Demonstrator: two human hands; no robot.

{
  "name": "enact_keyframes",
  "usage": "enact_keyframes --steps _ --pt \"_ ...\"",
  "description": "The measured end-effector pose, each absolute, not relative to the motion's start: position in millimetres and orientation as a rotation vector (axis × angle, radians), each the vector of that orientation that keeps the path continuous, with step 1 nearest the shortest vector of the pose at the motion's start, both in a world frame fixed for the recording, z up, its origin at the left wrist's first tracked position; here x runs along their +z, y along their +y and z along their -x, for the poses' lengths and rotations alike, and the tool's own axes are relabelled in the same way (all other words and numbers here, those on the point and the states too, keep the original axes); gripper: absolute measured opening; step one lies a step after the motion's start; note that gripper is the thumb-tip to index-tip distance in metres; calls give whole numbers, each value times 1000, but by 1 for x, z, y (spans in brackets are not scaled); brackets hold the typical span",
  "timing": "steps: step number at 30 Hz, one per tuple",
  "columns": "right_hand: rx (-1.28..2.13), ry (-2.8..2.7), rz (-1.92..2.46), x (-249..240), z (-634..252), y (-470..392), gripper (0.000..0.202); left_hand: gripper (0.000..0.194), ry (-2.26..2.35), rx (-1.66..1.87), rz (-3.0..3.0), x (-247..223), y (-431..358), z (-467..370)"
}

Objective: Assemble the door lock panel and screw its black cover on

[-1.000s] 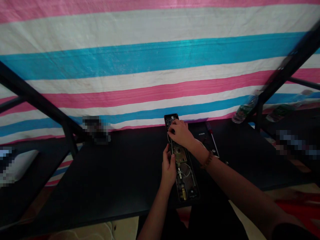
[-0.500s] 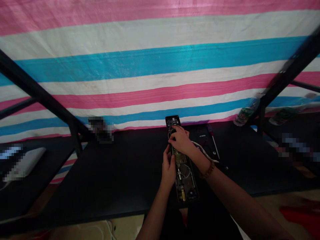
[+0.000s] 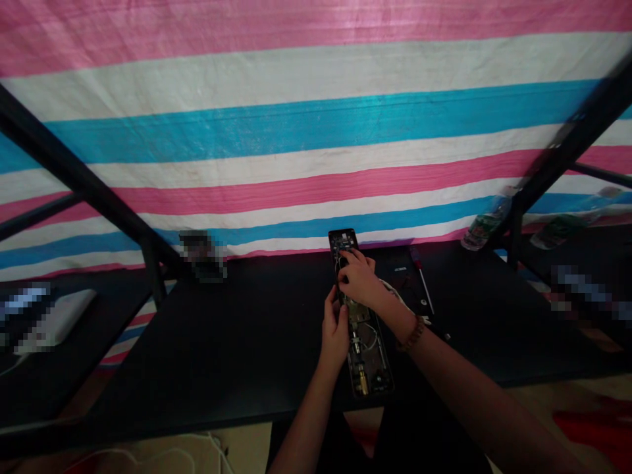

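On my table point(image 3: 247, 342), the screwdriver point(image 3: 423, 283) lies right of the device point(image 3: 369, 359); a bottle point(image 3: 481, 227) stands farther right.

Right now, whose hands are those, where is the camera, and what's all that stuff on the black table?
There's no robot here: they're a person's own bare hands. The camera sits on that person's head, looking forward and down. The left hand touches the side of a long, narrow, open device with metal parts and wires inside. The right hand has its fingers over the upper part; I can't tell if they pinch anything. On the black table, a screwdriver lies to the right, and a clear bottle leans farther right. Striped sheeting hangs behind.
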State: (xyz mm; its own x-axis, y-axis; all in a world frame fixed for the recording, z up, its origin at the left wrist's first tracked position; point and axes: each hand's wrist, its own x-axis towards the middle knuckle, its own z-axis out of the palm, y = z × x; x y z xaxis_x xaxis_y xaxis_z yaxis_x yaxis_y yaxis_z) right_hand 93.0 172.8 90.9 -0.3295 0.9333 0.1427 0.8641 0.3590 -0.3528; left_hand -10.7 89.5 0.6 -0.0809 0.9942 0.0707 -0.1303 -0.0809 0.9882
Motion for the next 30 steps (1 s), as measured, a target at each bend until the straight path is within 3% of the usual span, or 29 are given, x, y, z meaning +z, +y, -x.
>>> enact_keyframes --steps 30 --pt "291 -2367 1501 92 -97 178 9 60 1083 1386 -1051 -1 87 10"
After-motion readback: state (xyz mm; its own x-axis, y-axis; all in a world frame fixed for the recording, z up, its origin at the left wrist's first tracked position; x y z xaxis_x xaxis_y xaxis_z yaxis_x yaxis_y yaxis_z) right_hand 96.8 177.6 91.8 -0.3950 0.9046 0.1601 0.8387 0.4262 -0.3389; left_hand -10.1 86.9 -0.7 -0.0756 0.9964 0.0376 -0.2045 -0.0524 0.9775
